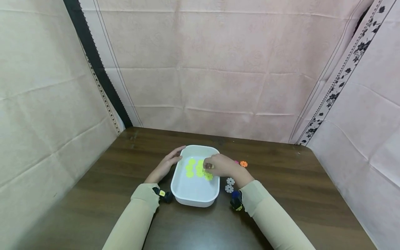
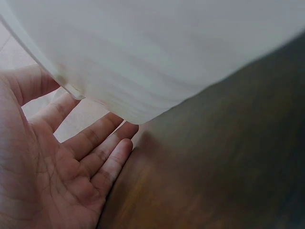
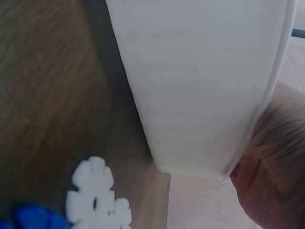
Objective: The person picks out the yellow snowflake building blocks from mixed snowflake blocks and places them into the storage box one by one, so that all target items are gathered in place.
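A white plastic tub [image 1: 195,194] stands on the table, with several yellow-green snowflake discs [image 1: 190,168] laid in columns on its floor. At the tub's far left corner, my left hand [image 1: 167,165] rests against the rim with relaxed fingers; the left wrist view shows its palm and fingers [image 2: 90,160] beside the tub's outer wall. My right hand [image 1: 220,165] reaches over the right rim, its fingers bent down among the discs. A bit of yellow-green shows at its pinched fingertips, the rest being hidden by the hand. In the right wrist view, the tub wall hides those fingertips.
Right of the tub lie white snowflake discs [image 1: 229,185], also seen as a white disc [image 3: 93,193] beside blue discs [image 3: 38,217] in the right wrist view. An orange disc [image 1: 243,164] and a pink disc [image 1: 236,162] lie beyond my right wrist. Cloth walls [image 1: 200,69] surround the brown table [image 1: 109,194].
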{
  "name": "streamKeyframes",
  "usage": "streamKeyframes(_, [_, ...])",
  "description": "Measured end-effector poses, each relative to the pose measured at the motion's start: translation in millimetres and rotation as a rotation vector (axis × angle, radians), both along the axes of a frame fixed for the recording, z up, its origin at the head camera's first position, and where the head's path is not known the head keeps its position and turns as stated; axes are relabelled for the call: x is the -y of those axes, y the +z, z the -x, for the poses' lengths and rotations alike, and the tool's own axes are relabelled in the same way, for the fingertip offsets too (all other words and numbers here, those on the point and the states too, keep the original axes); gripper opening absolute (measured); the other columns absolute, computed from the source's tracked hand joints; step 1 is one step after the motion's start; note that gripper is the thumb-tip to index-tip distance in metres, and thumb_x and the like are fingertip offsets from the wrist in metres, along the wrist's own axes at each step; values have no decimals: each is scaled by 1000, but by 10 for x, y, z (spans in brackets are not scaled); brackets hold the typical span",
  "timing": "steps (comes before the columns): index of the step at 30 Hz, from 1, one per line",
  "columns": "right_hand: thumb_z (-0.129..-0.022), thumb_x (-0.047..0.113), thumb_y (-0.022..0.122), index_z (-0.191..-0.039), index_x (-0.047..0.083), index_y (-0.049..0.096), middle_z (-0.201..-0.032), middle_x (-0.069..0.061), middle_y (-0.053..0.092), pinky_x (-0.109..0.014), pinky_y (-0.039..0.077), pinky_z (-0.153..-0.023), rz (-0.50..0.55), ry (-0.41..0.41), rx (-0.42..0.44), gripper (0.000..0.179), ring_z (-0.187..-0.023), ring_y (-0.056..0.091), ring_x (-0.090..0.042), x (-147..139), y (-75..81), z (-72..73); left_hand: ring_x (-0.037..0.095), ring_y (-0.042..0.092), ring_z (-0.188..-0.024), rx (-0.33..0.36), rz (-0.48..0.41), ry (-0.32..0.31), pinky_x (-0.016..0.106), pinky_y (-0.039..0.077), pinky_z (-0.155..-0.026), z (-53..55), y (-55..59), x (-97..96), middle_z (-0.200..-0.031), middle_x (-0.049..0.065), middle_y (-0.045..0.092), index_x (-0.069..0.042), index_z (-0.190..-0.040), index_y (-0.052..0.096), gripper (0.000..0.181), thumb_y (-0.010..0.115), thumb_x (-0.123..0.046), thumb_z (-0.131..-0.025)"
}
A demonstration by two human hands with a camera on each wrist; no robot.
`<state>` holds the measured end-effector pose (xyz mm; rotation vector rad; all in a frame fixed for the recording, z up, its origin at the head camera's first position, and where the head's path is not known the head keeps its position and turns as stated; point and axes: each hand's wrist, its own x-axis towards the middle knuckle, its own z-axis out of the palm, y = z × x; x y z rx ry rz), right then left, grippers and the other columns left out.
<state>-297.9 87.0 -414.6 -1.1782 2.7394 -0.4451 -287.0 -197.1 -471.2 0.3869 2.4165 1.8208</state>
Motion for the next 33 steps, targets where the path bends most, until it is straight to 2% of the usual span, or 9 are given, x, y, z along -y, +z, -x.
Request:
streamKeyframes(12, [-96, 26, 70, -116, 18, 74, -107, 6, 71, -36, 52, -94, 112, -41, -8, 22, -96, 63, -11, -26, -6, -2, 28, 40, -137, 4, 0, 7, 67, 20, -113, 51, 33, 5, -147, 1, 47, -40, -150, 44, 48, 51, -43, -102])
streamKeyframes(19, [-96, 26, 71, -119, 15, 72, -110, 4, 70, -38, 52, -95, 187, -52, 2, 26, -105, 65, -16, -51, -64, -4, 28, 41, -136, 6, 8, 10, 67, 20, -113, 25, 40, 4, -147, 1, 48, -41, -149, 45, 47, 51, -41, -102])
streamKeyframes(25, [-95, 27, 72, -119, 14, 70, -111, 3, 69, -41, 52, -96, 274, -27, 2, 28, -108, 64, -20, -94, -76, -39, 28, 41, -136, -6, 12, 8, 66, 21, -113, 21, 19, -4, -147, 1, 49, -40, -149, 45, 46, 50, -39, -103])
streamKeyframes(32, [-93, 22, 74, -113, 19, 71, -110, 4, 70, -45, 52, -95, 360, 12, -20, 20, -105, 64, -15, -154, -38, -97, 28, 42, -135, -2, 9, 6, 66, 21, -113, 18, -7, 4, -146, 2, 49, -39, -149, 45, 46, 51, -37, -103])
streamKeyframes(33, [-93, 21, 74, -113, 18, 71, -109, 4, 70, -44, 54, -92, 366, 19, -26, 21, -104, 64, -15, -169, -33, -103, 28, 42, -135, -1, 10, 7, 66, 20, -112, 15, -10, 7, -146, 2, 49, -39, -149, 45, 46, 50, -37, -104])
